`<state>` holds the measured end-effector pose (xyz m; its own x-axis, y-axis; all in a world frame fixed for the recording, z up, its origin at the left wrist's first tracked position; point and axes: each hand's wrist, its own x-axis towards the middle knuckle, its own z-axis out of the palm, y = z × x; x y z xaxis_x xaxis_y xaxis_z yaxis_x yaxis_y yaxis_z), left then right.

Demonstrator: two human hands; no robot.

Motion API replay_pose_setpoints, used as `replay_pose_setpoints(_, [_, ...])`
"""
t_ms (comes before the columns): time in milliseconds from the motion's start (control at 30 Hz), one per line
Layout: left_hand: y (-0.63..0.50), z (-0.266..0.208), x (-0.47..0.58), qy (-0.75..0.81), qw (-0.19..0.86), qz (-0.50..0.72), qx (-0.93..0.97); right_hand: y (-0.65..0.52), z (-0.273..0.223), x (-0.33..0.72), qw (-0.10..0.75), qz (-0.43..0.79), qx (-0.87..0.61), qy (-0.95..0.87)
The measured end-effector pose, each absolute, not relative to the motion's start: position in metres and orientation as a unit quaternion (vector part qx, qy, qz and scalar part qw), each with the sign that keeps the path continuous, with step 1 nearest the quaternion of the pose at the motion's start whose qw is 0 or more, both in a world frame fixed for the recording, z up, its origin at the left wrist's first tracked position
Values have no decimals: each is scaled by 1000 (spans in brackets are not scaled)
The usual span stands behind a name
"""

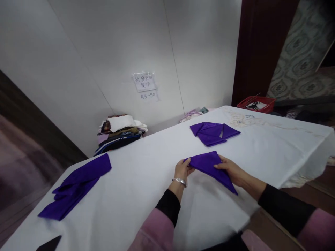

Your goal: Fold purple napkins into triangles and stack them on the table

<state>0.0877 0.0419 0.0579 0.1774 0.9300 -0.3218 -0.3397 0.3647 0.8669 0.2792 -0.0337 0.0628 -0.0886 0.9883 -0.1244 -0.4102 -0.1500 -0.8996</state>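
Between my hands is a purple napkin (206, 164), folded into a triangle and held just over the white cloth. My left hand (184, 168) wears a silver bracelet and pinches the left corner, thumb on top. On the right side, my right hand (230, 170) grips the napkin with its thumb on top and the other fingers partly hidden. A pointed end hangs toward me below the right hand. Beyond my hands lies another folded purple napkin (213, 132). Far to the left, more purple cloth (78, 184) rests in a loose, overlapping heap.
A white tablecloth (125, 202) covers the table, with embroidery near its far right. Piled clothes (120, 130) stand against the wall behind it. A red basket (269, 106) sits past the back right edge. A dark flat object (49, 244) lies at the near left.
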Motion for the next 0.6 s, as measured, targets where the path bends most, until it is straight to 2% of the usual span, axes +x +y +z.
replay_pose_setpoints(267, [115,72,171,468,663,422,403,49,112,386,530,594,-485,-362])
replay_pose_setpoints(467, [109,33,168,509,577,396,501,130,139,466,542,516,-541,-384])
replay_pose_setpoints(500, [102,23,162,506,552,389,537,145,140,478,549,492,-560,-378])
replay_pose_setpoints(600, [84,-1,147,439,359,356,742,190,138,506,569,438,-593,-364])
